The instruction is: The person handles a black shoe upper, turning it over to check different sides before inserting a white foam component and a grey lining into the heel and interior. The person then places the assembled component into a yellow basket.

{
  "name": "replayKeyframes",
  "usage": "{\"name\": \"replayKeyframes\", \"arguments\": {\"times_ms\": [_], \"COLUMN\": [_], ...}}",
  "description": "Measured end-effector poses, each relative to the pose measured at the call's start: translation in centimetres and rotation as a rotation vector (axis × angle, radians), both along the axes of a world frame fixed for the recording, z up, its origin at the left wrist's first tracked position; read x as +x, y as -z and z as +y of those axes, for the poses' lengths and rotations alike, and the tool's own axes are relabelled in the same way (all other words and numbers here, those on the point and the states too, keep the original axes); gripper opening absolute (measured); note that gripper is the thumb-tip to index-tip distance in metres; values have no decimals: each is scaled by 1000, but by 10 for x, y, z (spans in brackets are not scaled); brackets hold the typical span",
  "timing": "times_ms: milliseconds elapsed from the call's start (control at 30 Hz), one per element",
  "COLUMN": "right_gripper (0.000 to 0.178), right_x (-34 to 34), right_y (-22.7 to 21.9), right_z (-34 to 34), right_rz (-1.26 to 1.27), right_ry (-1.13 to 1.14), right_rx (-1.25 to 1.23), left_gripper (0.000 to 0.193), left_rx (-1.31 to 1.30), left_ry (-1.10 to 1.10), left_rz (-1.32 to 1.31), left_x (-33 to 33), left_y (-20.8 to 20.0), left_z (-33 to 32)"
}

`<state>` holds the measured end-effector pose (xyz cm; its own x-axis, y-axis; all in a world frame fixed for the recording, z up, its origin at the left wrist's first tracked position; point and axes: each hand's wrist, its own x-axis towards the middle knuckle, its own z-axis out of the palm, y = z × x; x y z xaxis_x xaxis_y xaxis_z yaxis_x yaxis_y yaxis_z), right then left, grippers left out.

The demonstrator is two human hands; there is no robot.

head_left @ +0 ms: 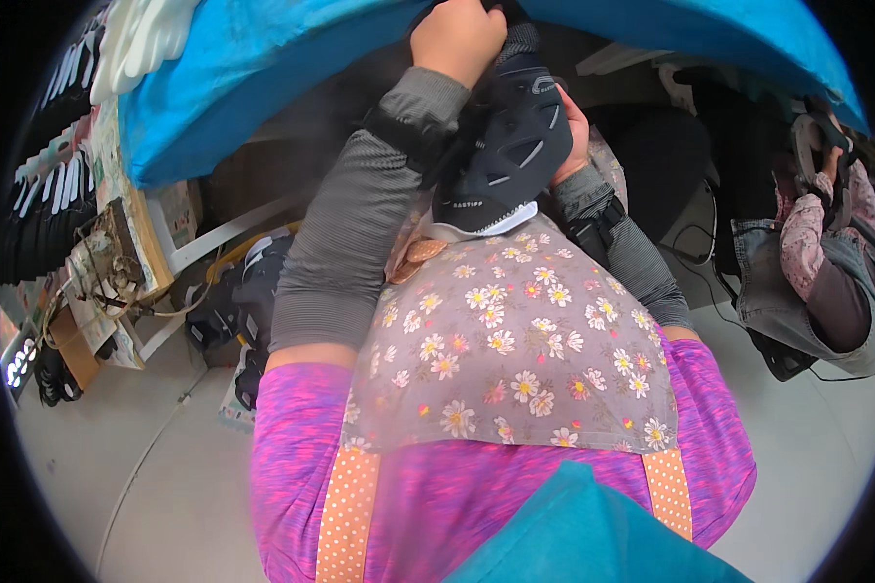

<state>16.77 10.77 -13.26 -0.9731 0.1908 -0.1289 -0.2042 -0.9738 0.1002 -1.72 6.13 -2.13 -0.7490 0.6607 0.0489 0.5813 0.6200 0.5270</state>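
Got my left hand [457, 37] clenched on the top of this dark shoe [504, 146]. My right hand [576, 136] cups its side, fingers hidden, just under the blue table [262, 58].

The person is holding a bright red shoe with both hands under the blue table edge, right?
Not quite. The shoe is dark navy, nearly black, with a white sole edge, not bright red. The head view shows it. The rest holds: the left hand and right hand both hold it, just below the blue table edge.
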Motion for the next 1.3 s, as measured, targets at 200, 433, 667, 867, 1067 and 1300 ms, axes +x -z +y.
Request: {"name": "replayKeyframes", "arguments": {"times_ms": [200,433,667,867,1067,1300], "right_gripper": [42,41,43,46,45,40], "right_x": [0,1,7,-1,-1,-2], "right_y": [17,2,7,9,1,-16], "right_z": [7,0,3,-1,6,14], "right_rz": [-98,-92,-87,163,-17,-62], "right_ry": [-15,-11,-35,-90,-81,-66], "right_rx": [-33,-84,-147,-224,-98,8], "left_gripper": [36,48,49,47,44,37], "left_rx": [41,78,26,-50,62,68], "left_ry": [45,214,117,31,42,28], "left_rz": [-65,-10,-142,-148,-109,126], "left_x": [-10,-39,-11,-10,-11,-3], "left_y": [24,73,61,48,38,11], "left_z": [9,7,15,13,3,0]}}
